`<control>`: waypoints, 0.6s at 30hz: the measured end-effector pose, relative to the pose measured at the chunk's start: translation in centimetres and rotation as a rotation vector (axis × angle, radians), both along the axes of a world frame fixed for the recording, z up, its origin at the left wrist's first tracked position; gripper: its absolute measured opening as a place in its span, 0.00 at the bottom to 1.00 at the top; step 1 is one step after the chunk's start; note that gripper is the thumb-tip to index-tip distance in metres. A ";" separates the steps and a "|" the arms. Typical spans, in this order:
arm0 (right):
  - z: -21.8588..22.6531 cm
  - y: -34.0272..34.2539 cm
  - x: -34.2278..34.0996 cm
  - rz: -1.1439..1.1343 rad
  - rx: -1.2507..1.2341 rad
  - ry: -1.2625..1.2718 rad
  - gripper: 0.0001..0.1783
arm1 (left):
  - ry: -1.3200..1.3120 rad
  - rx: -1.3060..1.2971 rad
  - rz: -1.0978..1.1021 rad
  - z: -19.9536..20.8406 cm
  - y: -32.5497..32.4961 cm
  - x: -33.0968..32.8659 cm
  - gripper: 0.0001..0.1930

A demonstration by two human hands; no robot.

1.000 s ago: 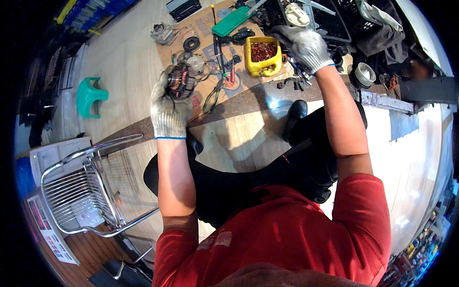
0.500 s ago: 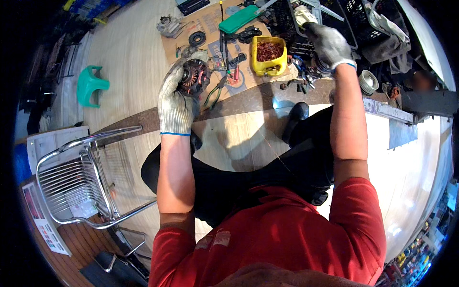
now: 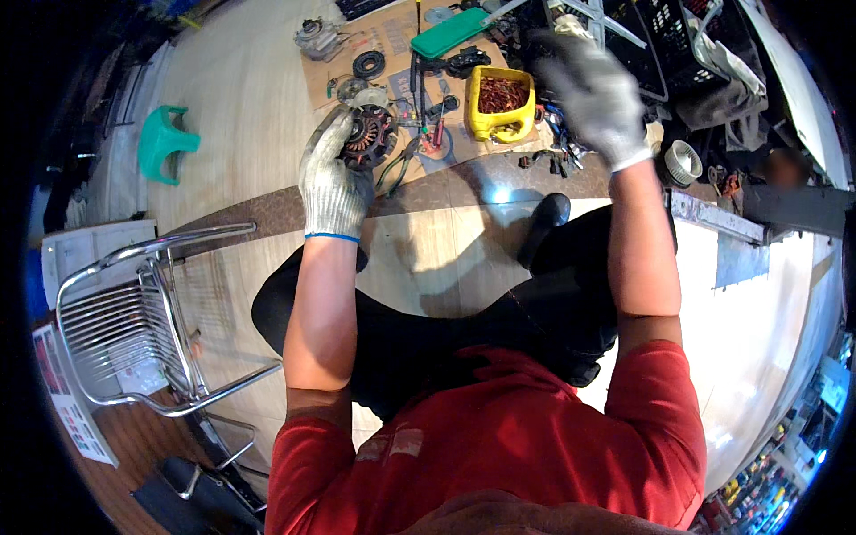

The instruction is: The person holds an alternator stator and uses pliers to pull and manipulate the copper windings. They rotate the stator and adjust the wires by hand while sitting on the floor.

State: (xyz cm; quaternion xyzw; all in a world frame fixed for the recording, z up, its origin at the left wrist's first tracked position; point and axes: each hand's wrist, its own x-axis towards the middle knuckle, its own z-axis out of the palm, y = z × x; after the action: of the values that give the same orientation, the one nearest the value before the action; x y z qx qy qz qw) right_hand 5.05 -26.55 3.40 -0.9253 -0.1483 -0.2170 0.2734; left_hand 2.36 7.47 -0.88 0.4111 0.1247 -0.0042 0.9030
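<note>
My left hand point(image 3: 334, 185), in a white knitted glove, is closed around a round motor stator point(image 3: 370, 136) with copper windings on its face. It holds the part above the near edge of a cardboard sheet point(image 3: 392, 37). A pair of dark-handled pliers point(image 3: 399, 168) lies just right of that hand, and a red-handled tool point(image 3: 438, 134) a little beyond. My right hand point(image 3: 602, 105), also gloved, is in the air right of a cut-open yellow jug point(image 3: 488, 127) full of copper wire scraps point(image 3: 502, 94). Motion smears its fingers, so whether it holds anything is unclear.
A black ring point(image 3: 368, 64), a metal housing point(image 3: 318, 38) and a green tray-like piece point(image 3: 448, 34) lie on the cardboard. Black crates point(image 3: 687, 40) and a white fan wheel point(image 3: 683, 163) are at right. Leftward stand a green stool point(image 3: 167, 143) and a metal chair point(image 3: 169, 330).
My right hand has moved left and slightly nearer, away from the pale object by the crates, and is now blurred. My left hand has shifted slightly, still holding the stator, its copper windings more visible.
</note>
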 end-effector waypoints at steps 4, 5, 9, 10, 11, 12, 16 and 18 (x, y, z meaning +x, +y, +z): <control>-0.1 8.8 -2.0 0.291 -0.255 0.080 0.27 | -0.035 0.020 -0.086 1.1 -1.4 -0.2 0.17; -0.8 9.5 -2.0 0.313 -0.293 0.069 0.27 | -0.040 0.018 -0.104 1.3 -1.7 -0.3 0.17; -1.8 10.7 -1.6 0.312 -0.301 0.162 0.25 | -0.044 0.005 -0.171 1.1 -2.0 -0.2 0.17; -2.1 10.8 -1.6 0.328 -0.286 0.189 0.24 | -0.015 0.005 -0.169 0.9 -2.1 -0.3 0.18; -2.3 10.9 -1.5 0.345 -0.270 0.215 0.23 | 0.013 0.004 -0.166 0.8 -2.1 -0.4 0.18; -2.5 10.9 -1.4 0.363 -0.255 0.242 0.22 | 0.016 0.007 -0.173 0.8 -2.3 -0.5 0.18; -3.2 10.1 -1.1 0.369 -0.321 0.210 0.20 | 0.037 0.011 -0.199 1.0 -2.7 -0.6 0.19; -3.8 9.2 -1.2 0.362 -0.209 0.164 0.18 | 0.071 -0.011 -0.239 0.9 -2.4 -0.6 0.18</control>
State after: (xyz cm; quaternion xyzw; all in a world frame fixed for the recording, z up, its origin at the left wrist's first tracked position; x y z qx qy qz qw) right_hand 3.86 -17.32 -0.40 -0.9213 -0.3111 -0.0719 0.2218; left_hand 1.76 5.06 0.04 0.4177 0.1067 -0.1269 0.8933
